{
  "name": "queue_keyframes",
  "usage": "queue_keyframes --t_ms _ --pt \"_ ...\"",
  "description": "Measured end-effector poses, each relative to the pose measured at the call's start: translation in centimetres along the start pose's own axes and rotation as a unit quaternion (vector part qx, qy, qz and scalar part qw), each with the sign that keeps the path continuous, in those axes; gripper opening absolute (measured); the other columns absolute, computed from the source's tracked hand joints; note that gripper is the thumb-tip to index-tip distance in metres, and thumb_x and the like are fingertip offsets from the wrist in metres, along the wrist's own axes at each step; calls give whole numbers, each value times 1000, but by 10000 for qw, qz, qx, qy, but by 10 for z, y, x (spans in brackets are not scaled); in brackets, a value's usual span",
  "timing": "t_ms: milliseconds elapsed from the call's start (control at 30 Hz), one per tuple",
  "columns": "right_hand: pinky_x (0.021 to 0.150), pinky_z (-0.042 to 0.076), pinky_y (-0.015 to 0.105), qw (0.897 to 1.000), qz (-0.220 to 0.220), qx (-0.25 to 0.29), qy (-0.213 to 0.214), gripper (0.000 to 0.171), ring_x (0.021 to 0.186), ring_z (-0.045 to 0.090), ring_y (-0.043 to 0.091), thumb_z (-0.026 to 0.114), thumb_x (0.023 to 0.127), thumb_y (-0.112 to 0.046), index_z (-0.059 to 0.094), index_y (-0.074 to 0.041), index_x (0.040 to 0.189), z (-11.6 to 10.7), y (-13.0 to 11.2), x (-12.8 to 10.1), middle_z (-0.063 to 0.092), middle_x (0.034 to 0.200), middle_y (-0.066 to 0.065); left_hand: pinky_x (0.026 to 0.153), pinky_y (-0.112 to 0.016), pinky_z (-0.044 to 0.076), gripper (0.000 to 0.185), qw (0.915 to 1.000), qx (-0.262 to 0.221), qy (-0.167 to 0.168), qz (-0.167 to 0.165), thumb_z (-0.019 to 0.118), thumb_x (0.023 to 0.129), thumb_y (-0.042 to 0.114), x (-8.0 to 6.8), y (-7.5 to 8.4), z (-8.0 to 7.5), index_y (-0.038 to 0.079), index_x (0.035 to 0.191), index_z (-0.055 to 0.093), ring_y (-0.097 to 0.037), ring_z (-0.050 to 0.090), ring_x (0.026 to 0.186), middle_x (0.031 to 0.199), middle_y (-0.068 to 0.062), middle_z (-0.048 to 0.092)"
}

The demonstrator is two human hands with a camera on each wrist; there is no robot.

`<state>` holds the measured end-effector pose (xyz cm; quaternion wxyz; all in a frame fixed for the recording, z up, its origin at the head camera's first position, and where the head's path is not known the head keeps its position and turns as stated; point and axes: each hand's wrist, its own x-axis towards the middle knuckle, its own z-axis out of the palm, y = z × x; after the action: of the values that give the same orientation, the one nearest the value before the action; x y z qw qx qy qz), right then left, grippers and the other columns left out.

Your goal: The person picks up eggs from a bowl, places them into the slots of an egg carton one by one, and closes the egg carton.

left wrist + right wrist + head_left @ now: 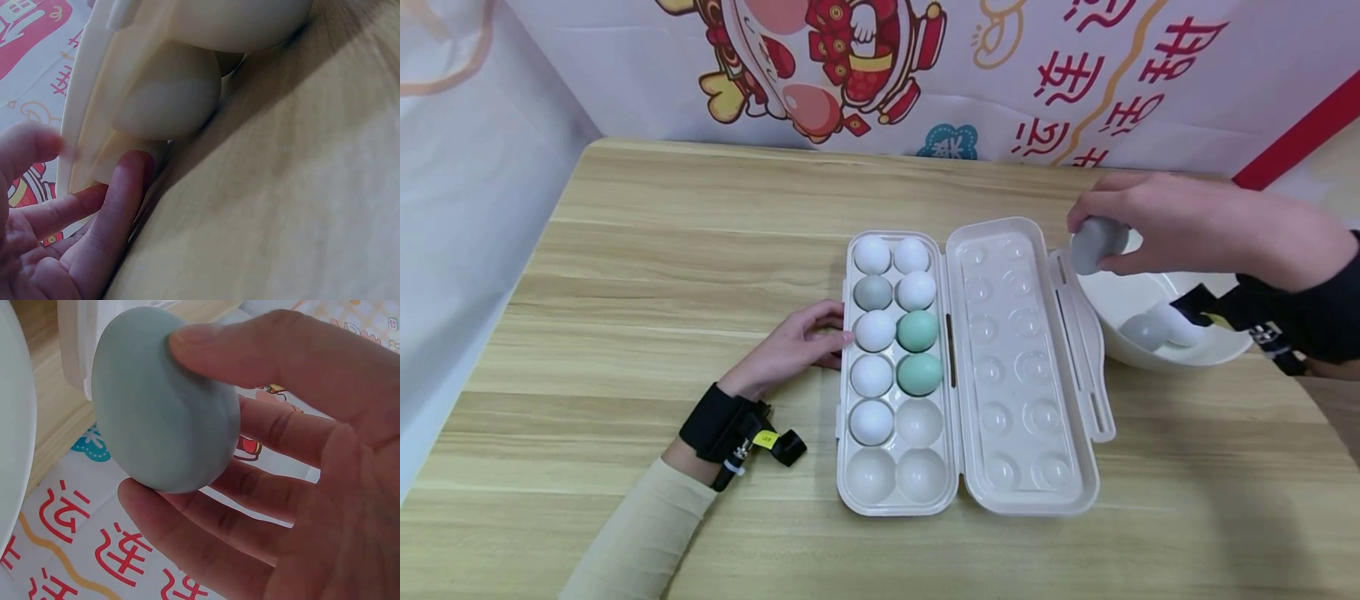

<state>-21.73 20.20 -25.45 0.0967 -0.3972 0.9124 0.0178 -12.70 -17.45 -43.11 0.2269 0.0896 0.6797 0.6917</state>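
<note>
An egg box (898,487) lies open on the table, lid (1022,367) folded out to the right. White eggs (872,376), two green eggs (917,332) and one grey egg (873,293) sit in its cups; three cups at the near end are bare. My left hand (801,342) pinches the box's left rim, thumb on top and fingers (119,212) under it against the cups. Above the far left side of the bowl (1180,364), my right hand (1180,221) holds a grey egg (159,406) between thumb and fingers.
Inside the white bowl, partly behind my right wrist, lie a grey egg (1144,332) and a white one (1176,323). The lid's latch flap (1086,350) reaches to the bowl's side. A printed cloth (970,83) hangs behind the wooden table (685,250).
</note>
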Motion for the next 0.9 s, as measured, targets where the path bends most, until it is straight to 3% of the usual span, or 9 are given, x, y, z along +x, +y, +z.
queue_keyframes --t_ms 900 --pt "77 58 47 9998 -161 33 -107 53 90 58 30 89 67 -12 64 -10 113 -5 -20 12 57 111 14 80 -42 57 32 10000 -60 -35 54 56 97 4 1 -4 -2 -6 127 47 -25 62 96 119 -21 53"
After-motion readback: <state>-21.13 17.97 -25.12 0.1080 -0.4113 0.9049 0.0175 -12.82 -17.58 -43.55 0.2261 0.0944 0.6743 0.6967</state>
